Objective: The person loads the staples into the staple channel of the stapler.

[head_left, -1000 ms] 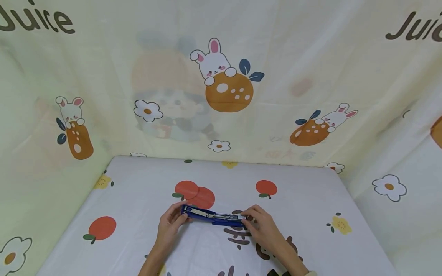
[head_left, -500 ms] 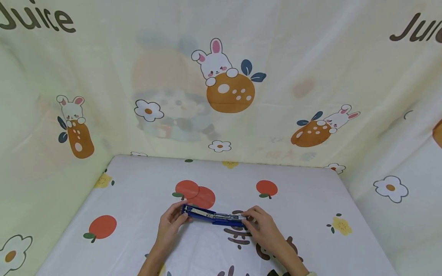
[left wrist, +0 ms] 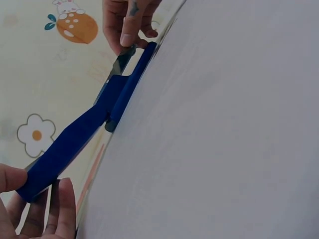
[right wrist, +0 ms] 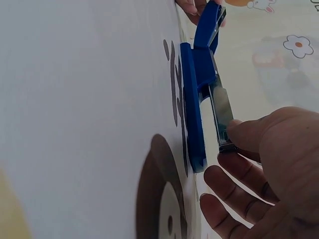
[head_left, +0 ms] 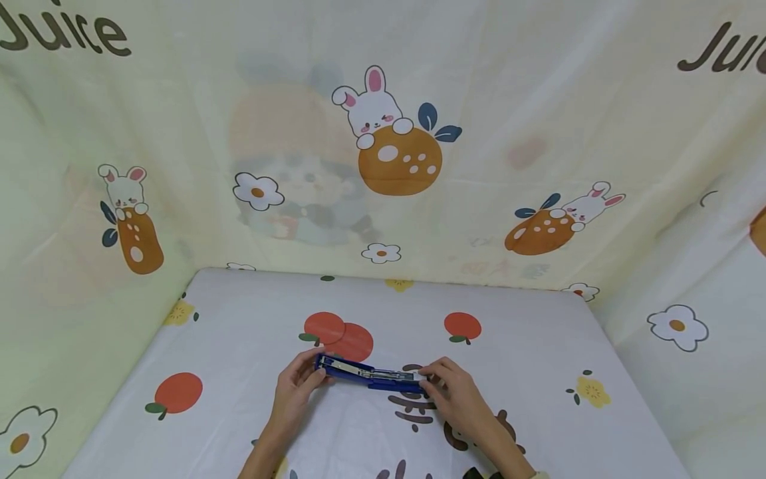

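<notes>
A blue stapler (head_left: 391, 386) is folded wide open close over the table, its metal insides facing up. My left hand (head_left: 294, 386) grips the end of the raised top cover (left wrist: 75, 137) between thumb and fingers. At the other end, my right hand (head_left: 456, 392) pinches the tip of the metal staple magazine (right wrist: 222, 112) with thumb and index finger, the other fingers loosely bent. Below the magazine runs the blue base (right wrist: 193, 109), with a gap between them in the right wrist view. The stapler's far end is partly covered by the right fingers in the head view.
A white cloth with printed fruit and flowers covers the table (head_left: 239, 332). Pale printed curtains (head_left: 479, 133) hang behind and on both sides. A small dark object (head_left: 474, 474) shows at the bottom edge, near the right forearm.
</notes>
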`<state>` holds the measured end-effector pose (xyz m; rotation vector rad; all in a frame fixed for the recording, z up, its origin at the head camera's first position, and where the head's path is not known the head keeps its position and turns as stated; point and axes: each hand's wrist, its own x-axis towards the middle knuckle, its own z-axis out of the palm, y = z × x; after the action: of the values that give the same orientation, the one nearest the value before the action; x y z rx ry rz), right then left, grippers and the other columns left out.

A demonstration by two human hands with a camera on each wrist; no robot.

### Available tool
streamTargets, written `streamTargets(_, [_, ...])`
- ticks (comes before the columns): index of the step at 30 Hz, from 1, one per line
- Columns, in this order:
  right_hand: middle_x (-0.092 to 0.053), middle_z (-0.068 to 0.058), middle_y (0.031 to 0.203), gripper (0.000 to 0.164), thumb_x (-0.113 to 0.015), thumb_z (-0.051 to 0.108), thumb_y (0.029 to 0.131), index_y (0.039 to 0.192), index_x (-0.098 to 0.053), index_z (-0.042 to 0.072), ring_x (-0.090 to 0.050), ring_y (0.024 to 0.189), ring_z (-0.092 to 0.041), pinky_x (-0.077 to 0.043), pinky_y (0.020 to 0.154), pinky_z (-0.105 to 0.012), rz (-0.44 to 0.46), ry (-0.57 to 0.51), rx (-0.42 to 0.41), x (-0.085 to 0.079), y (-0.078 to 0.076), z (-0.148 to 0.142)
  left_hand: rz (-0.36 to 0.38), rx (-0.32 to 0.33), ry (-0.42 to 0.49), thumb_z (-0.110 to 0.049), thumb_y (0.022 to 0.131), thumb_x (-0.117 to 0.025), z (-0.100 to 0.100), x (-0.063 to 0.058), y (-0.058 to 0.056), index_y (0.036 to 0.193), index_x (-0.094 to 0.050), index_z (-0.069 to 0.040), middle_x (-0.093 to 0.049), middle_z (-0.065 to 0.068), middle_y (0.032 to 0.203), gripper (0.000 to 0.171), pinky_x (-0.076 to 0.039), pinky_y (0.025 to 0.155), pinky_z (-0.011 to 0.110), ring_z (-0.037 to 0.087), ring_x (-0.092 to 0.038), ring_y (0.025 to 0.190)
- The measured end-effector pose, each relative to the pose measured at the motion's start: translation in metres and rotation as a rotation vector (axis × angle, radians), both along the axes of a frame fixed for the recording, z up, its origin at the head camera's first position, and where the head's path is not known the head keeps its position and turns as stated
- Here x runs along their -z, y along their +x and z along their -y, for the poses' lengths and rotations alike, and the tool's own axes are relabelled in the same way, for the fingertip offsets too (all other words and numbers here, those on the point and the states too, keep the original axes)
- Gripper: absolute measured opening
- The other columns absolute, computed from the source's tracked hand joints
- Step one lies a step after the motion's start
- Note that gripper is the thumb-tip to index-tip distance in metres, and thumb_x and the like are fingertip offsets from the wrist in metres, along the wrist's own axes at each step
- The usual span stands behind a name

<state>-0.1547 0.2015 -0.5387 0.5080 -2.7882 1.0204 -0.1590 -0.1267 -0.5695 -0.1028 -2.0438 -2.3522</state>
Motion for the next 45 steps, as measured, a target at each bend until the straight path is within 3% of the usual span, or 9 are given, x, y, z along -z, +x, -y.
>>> streamTargets(15, [-0.067,0.009,0.102,0.017,-0.079,0.011,0.095,0.110,-0.077,0.019,-0.059,0.088,0.000,-0.055,0.074,-0.018,0.058,-0.028,0.019,0.000,0.000,0.001,-0.003,-0.001,0.006,0.007,0.101,-0.057,0.000,0.000,0.001,0.145,-0.054,0.007,-0.061,0.030,0.142,0.045,-0.066,0.088,0.029,0.009,-0.070,0.103])
streamTargets(27, [-0.070,0.006,0.102,0.021,-0.078,0.010,0.096,0.114,-0.076,0.020,-0.061,0.087,-0.004,-0.057,0.074,-0.018,0.186,-0.182,0.044,0.005,0.002,-0.003,0.010,-0.004,0.009,0.008,0.101,-0.056,0.000,0.000,0.001,0.146,-0.054,0.006,-0.061,0.029,0.142,0.045,-0.065,0.088,0.028,0.010,-0.070,0.101])
streamTargets(33, [-0.073,0.002,0.104,0.024,-0.078,0.007,0.095,0.117,-0.075,0.015,-0.063,0.085,-0.005,-0.056,0.072,-0.017,0.259,-0.253,0.113,0.005,0.004,0.001,0.028,-0.013,0.017,0.008,0.100,-0.057,0.000,0.000,0.003,0.146,-0.054,0.007,-0.060,0.029,0.141,0.046,-0.065,0.088,0.029,0.010,-0.070,0.101])
streamTargets(40, [-0.071,-0.002,0.097,0.024,-0.080,0.004,0.092,0.114,-0.077,0.013,-0.057,0.078,-0.009,-0.047,0.063,-0.017,0.320,-0.351,0.225,0.005,0.008,0.010,0.107,-0.028,0.037,0.007,0.101,-0.057,-0.002,0.002,0.003,0.147,-0.056,0.001,-0.062,0.022,0.144,0.046,-0.065,0.090,0.029,0.012,-0.070,0.107])
streamTargets(45, [-0.072,-0.003,0.092,0.023,-0.080,0.005,0.092,0.113,-0.078,0.013,-0.060,0.078,-0.012,-0.049,0.064,-0.017,0.335,-0.411,0.279,0.010,0.007,0.015,0.097,-0.024,0.039,0.006,0.101,-0.058,-0.002,0.000,0.002,0.147,-0.056,0.002,-0.061,0.023,0.146,0.046,-0.065,0.089,0.029,0.010,-0.070,0.107])
